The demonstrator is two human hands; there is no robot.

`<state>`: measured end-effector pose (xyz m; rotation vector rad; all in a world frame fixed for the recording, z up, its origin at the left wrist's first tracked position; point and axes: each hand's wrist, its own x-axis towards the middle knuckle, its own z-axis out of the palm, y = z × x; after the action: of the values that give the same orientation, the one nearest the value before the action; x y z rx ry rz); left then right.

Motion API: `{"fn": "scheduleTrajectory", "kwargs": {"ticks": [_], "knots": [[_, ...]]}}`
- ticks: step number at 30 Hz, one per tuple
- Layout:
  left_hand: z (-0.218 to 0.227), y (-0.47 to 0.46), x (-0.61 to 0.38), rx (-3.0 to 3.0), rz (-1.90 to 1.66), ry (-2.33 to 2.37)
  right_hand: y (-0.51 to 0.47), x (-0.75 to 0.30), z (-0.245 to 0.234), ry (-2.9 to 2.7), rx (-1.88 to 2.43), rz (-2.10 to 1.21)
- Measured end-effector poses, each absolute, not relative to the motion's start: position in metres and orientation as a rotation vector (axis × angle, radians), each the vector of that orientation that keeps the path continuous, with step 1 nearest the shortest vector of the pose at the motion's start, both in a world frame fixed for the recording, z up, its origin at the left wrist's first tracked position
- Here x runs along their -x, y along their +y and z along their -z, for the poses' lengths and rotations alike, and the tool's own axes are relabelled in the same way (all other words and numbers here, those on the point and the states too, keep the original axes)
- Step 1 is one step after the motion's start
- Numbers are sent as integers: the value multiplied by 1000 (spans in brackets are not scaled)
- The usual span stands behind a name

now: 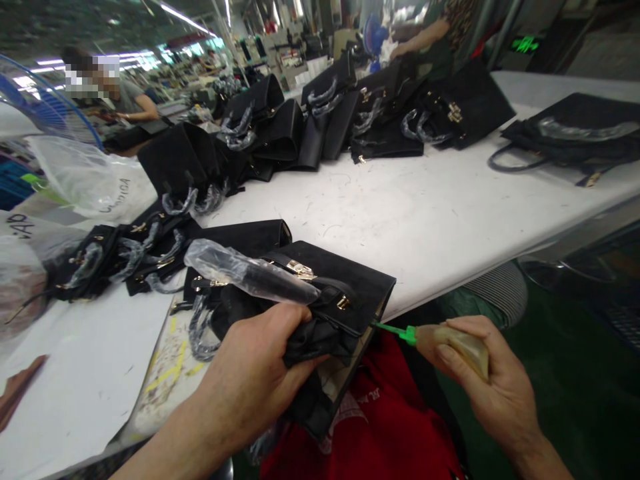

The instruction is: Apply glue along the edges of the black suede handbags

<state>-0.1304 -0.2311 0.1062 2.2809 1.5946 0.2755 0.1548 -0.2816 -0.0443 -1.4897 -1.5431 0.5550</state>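
Note:
My left hand (265, 367) is closed around the body of a black handbag (360, 267), thumb on top, at the table's near edge. The bag lies tilted, with gold clasp hardware and a handle (250, 270) wrapped in clear plastic. In my right hand (495, 380) is a yellowish squeeze bottle (450, 347) with a thin green nozzle (395, 330). The nozzle's tip is at the bag's lower right edge; whether it touches is not clear. Another black bag (240, 233) lies just behind the held one, partly covered by it.
Several black handbags (310, 120) stand in a row at the back of the white table (350, 200). One more bag (585, 133) lies at right. White plastic bags (95, 177) and a blue fan (45, 100) are at left. Two co-workers (120, 93) are beyond the table.

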Motion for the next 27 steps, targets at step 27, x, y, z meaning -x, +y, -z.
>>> {"fn": "scheduleTrajectory", "kwargs": {"ticks": [27], "knots": [[-106, -231, 129, -2313, -385, 1594, -297, -144, 13, -1488, 1452, -694]]}}
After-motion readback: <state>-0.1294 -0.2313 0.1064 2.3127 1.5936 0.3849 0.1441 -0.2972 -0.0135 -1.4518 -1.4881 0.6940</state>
